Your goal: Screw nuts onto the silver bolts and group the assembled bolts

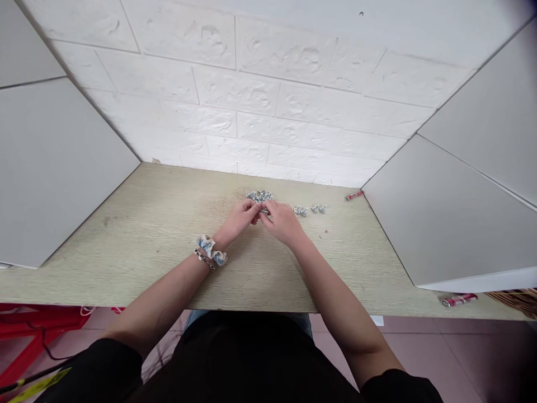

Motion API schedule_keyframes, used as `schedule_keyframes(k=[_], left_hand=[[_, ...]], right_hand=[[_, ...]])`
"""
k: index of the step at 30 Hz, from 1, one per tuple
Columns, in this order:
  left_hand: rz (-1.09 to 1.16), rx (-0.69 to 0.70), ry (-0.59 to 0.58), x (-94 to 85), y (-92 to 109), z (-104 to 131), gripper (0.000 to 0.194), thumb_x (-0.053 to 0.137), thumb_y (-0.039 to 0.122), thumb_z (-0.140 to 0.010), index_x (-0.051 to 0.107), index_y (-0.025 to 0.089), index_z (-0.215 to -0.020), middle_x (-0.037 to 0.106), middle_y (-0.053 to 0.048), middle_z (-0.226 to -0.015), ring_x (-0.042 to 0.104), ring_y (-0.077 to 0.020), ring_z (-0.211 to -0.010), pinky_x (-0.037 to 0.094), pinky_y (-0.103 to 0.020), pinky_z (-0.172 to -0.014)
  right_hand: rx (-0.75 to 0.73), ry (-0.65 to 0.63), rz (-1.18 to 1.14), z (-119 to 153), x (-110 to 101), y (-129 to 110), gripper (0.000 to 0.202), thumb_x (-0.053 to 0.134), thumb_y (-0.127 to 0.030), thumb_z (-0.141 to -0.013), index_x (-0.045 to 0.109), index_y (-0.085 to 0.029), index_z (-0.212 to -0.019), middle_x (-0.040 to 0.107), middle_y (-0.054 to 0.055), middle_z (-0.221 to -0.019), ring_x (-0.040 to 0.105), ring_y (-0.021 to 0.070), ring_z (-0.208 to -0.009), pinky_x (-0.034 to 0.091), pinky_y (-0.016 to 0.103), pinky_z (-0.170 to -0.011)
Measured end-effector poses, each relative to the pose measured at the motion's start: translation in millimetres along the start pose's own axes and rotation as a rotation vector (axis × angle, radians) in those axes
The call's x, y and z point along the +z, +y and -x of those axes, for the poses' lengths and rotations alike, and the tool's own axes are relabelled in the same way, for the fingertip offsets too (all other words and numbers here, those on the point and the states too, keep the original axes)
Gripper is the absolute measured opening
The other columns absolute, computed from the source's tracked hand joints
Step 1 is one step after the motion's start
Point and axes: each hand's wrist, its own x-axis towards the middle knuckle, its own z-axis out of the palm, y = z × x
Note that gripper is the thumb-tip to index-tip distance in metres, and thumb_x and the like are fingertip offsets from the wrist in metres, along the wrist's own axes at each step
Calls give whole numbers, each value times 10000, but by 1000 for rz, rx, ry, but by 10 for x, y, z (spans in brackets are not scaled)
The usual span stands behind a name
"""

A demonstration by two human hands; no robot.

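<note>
My left hand (242,217) and my right hand (283,221) meet over the middle of the table, fingertips pinched together. Between them shows a small silver bolt (264,211), mostly covered by the fingers. Just beyond the fingertips lies a pile of silver metal hardware (260,195), apparently bolts. To the right of my right hand rest a pair of similar bolts (300,211) and, a little farther right, another pair (319,209). A scrunchie (212,249) and a chain bracelet (204,259) are on my left wrist.
The wooden tabletop (138,235) ends at a white brick-pattern wall (255,101), with grey panels (62,168) on both sides. One red battery-like cylinder (354,195) lies at the back right, another (459,300) at the front right edge beside a wicker item (516,301). Reddish crumbs dot the wood.
</note>
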Motion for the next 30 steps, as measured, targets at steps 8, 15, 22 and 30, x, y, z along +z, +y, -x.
schedule_keyframes(k=[8,15,22,30], left_hand=[[121,-6,-37,23,39,29,359,453,449,-803,545,114,-892,561,-52,-768,527,-98,-647,461,-248,-639],[-85,15,-29,18,123,99,301,446,335,-804,572,134,-989,583,-39,-754,537,-107,-641,448,-230,-614],[-314,138,-30,23,87,109,262,408,296,-808,605,157,-912,614,-19,-725,563,-127,-651,431,-237,-613],[-434,254,-40,31,118,155,257,398,282,-820,615,166,-896,617,1,-691,554,-129,-632,409,-239,-617]], right_hand=[[204,47,-357,-53,-96,196,190,486,-296,-803,630,-206,-889,631,5,-867,548,126,-781,400,237,-708],[488,338,84,-45,-235,721,209,483,-292,-776,648,-168,-810,618,66,-876,543,187,-813,356,335,-795],[743,189,303,10,-197,958,279,442,-296,-804,681,-156,-843,610,134,-896,555,247,-832,361,353,-693],[771,140,262,-12,-230,955,340,419,-339,-841,661,-111,-914,582,175,-955,552,247,-869,399,347,-698]])
